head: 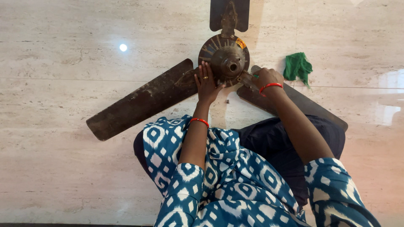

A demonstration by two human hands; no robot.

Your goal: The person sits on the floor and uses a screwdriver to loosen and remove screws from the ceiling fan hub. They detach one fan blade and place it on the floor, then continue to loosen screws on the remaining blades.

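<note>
A dusty brown ceiling fan lies on the pale stone floor, its round motor hub (227, 59) facing up. My left hand (206, 82) lies flat with fingers spread on the hub's lower left edge, where the left blade (143, 101) joins. My right hand (266, 77) is closed around a small tool, of which only a green tip (255, 76) shows. It rests at the joint of the right blade (303, 101). A third blade (229, 14) points away from me. Both wrists wear red bangles.
A crumpled green cloth (297, 66) lies on the floor just right of my right hand. A tiny dark screw-like piece (227, 101) sits on the floor below the hub. My knees in blue patterned cloth are close under the fan.
</note>
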